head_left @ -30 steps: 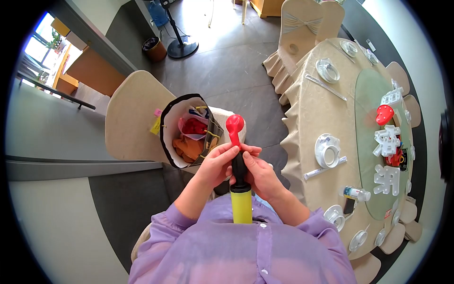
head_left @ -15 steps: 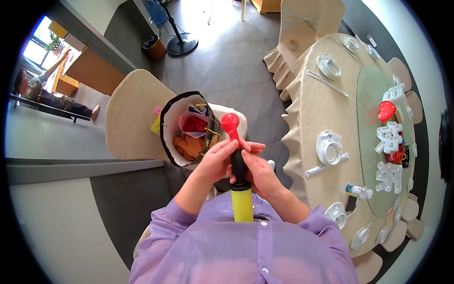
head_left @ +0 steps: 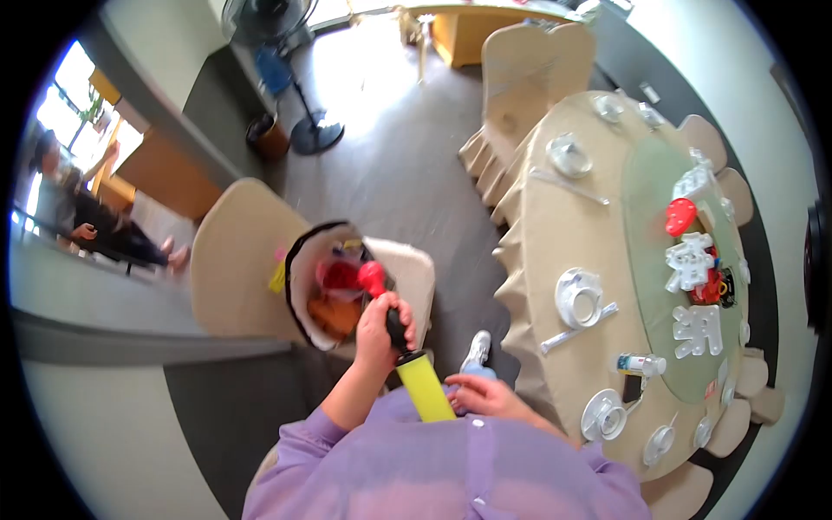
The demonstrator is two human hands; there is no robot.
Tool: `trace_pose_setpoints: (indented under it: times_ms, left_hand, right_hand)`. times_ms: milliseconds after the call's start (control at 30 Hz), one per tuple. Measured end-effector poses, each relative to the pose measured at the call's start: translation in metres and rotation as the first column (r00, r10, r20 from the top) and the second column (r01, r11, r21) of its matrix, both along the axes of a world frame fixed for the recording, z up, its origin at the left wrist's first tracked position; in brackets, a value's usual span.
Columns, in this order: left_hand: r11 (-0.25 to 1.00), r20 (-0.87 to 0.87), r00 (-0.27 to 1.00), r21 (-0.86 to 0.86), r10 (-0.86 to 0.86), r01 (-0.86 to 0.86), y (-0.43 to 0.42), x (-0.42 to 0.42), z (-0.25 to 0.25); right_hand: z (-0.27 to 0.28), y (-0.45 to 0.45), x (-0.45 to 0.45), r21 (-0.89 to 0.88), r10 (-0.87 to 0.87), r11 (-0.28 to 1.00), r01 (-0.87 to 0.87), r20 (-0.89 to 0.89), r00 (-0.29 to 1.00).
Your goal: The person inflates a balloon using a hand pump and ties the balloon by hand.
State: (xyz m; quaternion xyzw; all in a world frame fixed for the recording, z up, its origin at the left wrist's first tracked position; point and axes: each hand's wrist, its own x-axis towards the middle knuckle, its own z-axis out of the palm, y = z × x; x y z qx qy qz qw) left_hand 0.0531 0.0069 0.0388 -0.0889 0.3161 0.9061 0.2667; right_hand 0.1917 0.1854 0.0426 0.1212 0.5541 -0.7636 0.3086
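Left hand (head_left: 378,334) wrapped round black far part of pump (head_left: 424,386); right hand (head_left: 490,396) loosely unfurled, near pump's right side.

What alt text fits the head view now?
The left hand holds a yellow pump with a red balloon at its tip; the right hand is beside the pump. An open bag sits on a chair, left of a table.

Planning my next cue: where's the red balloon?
Left of centre in the head view, the balloon tops the pump, just beyond the left hand, with the bag behind.
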Motion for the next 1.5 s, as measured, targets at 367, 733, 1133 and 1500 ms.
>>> trace_pose_setpoints:
  times_ms: [367,733,1133,1500]
  left_hand:
    - [0.983,-0.109,0.988,-0.139,0.106,-0.12,0.031,-0.09,0.007]
    - [0.988,-0.087,0.993,-0.119,0.085,-0.095,0.017,-0.099,0.012]
    - [0.976,-0.261,0.963,-0.183,0.069,-0.119,0.019,-0.092,0.063]
    - [0.953,-0.241,0.967,-0.267,0.079,-0.145,0.058,-0.026,0.075]
  right_hand:
    - [0.024,-0.022,-0.07,-0.063,-0.05,0.997,0.047,-0.048,0.998]
    - [0.03,-0.032,-0.019,0.0,-0.057,0.998,0.057,-0.075,0.996]
    - [0.043,-0.029,-0.038,-0.103,-0.006,0.995,-0.012,-0.173,0.985]
    - [0.017,0.0,-0.017,-0.313,-0.001,0.949,-0.047,-0.153,0.988]
